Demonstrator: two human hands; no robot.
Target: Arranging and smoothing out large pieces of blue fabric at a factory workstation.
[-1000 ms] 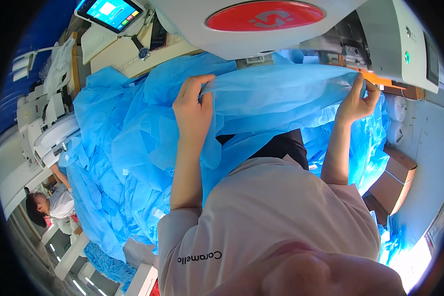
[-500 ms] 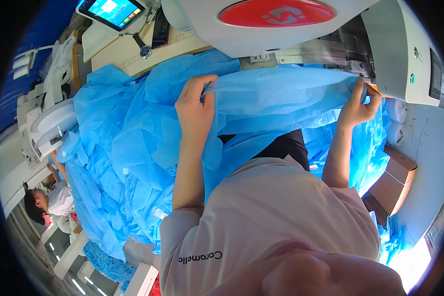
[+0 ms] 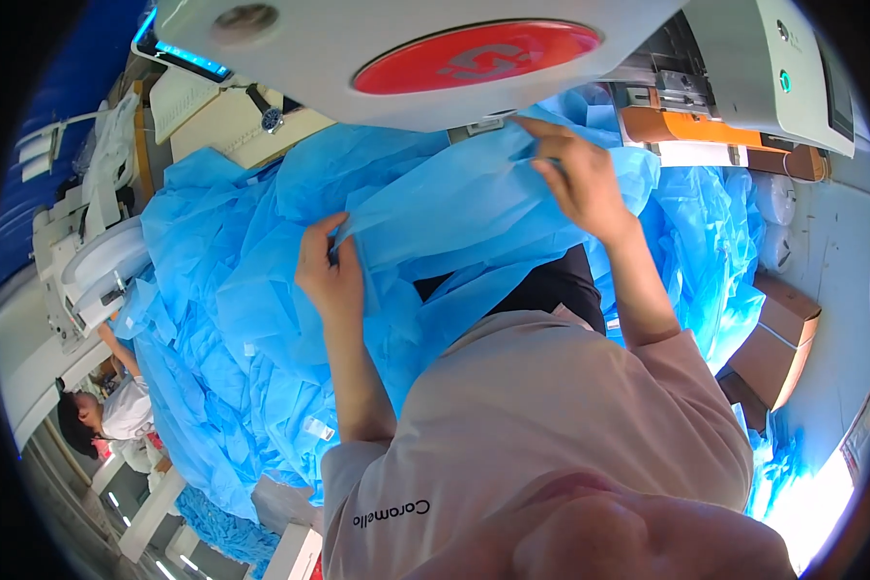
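Note:
Thin blue nonwoven fabric [image 3: 445,198] stretches in front of me below the machine head. My left hand [image 3: 331,275] is closed, with thumb and index finger pinching the near-left edge of this fabric. Over its far right part, close under the machine head, is my right hand [image 3: 585,184]. Its index finger reaches out and the thumb stands apart from it, both at the cloth; the other fingers are curled. The fabric's right end lies loose beyond that hand. A large crumpled heap of the same blue fabric [image 3: 251,290] spreads to the left and over my lap.
The white machine head [image 3: 319,58] with a red oval overhangs the work. Right of it are a control box [image 3: 778,77] and an orange part [image 3: 686,126]. A watch [image 3: 269,118] lies on the far-left table. Cardboard box [image 3: 778,338] at right; another person [image 3: 116,411] at far left.
My right hand has let go of the fabric's right end and moved left toward the machine head. My left hand has come nearer and left with its edge. The view has shifted slightly.

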